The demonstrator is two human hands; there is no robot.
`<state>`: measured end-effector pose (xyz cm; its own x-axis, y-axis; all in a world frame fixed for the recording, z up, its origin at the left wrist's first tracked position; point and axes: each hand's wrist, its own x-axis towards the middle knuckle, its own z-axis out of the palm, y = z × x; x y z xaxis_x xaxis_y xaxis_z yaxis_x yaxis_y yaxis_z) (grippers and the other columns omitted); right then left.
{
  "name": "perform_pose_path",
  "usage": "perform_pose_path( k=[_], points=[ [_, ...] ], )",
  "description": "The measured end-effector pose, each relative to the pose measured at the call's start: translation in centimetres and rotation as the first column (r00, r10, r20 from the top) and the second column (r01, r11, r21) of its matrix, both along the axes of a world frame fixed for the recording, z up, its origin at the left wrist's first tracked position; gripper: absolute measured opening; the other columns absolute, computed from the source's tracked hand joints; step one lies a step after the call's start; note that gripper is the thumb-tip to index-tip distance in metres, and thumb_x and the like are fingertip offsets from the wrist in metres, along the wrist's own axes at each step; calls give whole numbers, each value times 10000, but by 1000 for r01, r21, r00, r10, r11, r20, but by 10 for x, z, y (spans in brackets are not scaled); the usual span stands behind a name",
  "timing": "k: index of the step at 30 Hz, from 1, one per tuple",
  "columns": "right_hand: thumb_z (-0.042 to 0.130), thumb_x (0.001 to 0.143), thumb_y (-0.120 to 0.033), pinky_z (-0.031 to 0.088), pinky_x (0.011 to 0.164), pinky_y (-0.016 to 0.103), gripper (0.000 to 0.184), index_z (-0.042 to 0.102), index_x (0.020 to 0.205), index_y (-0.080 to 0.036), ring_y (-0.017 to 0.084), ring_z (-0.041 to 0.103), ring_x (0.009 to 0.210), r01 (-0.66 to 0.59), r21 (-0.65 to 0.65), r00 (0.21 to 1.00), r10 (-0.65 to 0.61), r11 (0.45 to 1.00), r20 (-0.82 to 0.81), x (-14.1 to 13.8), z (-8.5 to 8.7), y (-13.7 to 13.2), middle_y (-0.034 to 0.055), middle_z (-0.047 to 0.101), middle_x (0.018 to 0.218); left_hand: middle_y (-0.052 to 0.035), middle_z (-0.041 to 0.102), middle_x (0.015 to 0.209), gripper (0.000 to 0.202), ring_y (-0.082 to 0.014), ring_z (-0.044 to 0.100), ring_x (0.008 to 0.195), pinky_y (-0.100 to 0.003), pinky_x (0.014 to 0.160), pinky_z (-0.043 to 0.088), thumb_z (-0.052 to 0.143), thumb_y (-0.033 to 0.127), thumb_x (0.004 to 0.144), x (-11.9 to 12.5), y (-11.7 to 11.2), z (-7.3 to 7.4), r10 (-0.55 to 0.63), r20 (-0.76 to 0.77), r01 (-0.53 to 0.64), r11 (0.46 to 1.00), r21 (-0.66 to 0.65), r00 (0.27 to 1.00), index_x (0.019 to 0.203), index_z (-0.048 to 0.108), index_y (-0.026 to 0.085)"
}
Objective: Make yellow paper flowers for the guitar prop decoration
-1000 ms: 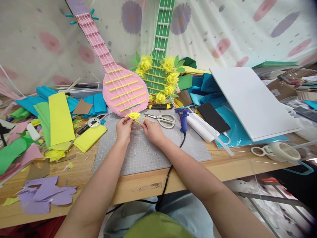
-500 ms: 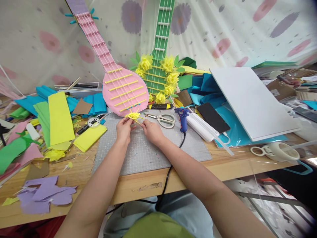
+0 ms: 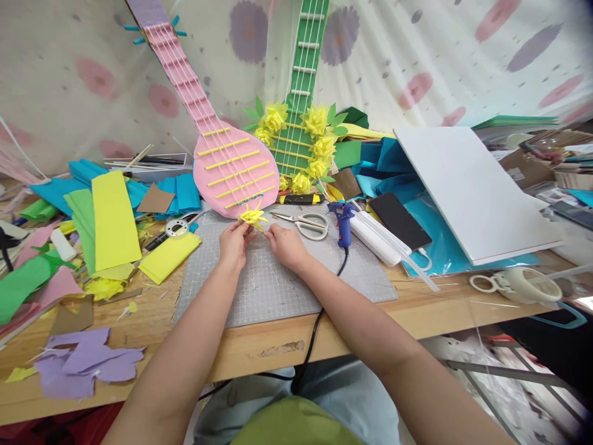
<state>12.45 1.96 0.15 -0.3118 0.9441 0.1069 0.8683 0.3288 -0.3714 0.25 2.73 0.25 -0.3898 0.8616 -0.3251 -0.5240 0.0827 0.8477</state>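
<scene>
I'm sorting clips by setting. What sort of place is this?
Probably a craft workspace: a gray cutting mat, a blue glue gun and a pink paper instrument share a cluttered wooden table.

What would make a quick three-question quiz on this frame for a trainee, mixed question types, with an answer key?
1. True or false: the scissors lie on the grey mat.
2. Multiple choice: what is the left hand holding?
A) a glue gun
B) a yellow paper flower
C) a roll of tape
3. Short answer: of the pink instrument and the green instrument, which has yellow blooms around its body?

Key: 1. True. 2. B. 3. The green instrument.
</scene>
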Motion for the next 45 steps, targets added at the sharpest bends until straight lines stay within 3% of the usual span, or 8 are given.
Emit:
perform_pose_path(
  k=[18, 25, 31, 35, 45],
  points=[
    [312, 934, -318, 387, 656, 257, 312, 562, 994, -141, 193, 633, 787, -13, -50, 1000, 14, 999, 11, 0, 4, -1, 107, 681, 888, 6, 599, 618, 97, -36, 484, 490, -139, 409, 311, 649, 58, 619, -2, 1, 0, 69, -52, -73, 994, -86, 996, 663, 610, 134],
    [305, 935, -329, 383, 644, 257, 325, 564, 994, -140, 195, 632, 782, -15, -36, 1000, 15, 999, 6, 0, 0, 1, 105, 681, 886, 6, 599, 642, 100, -39, 486, 498, -142, 416, 337, 656, 79, 606, 2, -1, 1, 81, -106, -89, 993, -74, 991, 678, 612, 132],
    [321, 931, -317, 361, 630, 253, 310, 574, 968, -141, 188, 625, 769, -16, -37, 999, 15, 999, -34, 2, 0, 2, 95, 683, 871, -17, 615, 677, 113, -69, 544, 543, -158, 417, 383, 625, 237, 684, 4, -2, -1, 82, -152, -84, 996, -9, 985, 704, 616, 126],
    [339, 927, -301, 353, 638, 244, 288, 580, 942, -144, 175, 618, 767, -47, -47, 996, 43, 998, -79, 3, -1, 2, 84, 681, 858, -13, 613, 650, 98, -66, 542, 531, -152, 409, 372, 623, 217, 683, 2, -1, -4, 97, -181, -99, 995, -1, 979, 703, 617, 121],
    [343, 925, -268, 350, 647, 235, 272, 583, 887, -148, 157, 593, 721, -103, -63, 984, 92, 993, -155, 4, 1, 2, 64, 665, 793, -17, 615, 632, 99, -58, 550, 521, -135, 408, 382, 667, 189, 647, -6, -1, 2, 51, -60, -54, 998, -41, 997, 688, 619, 113]
  ],
)
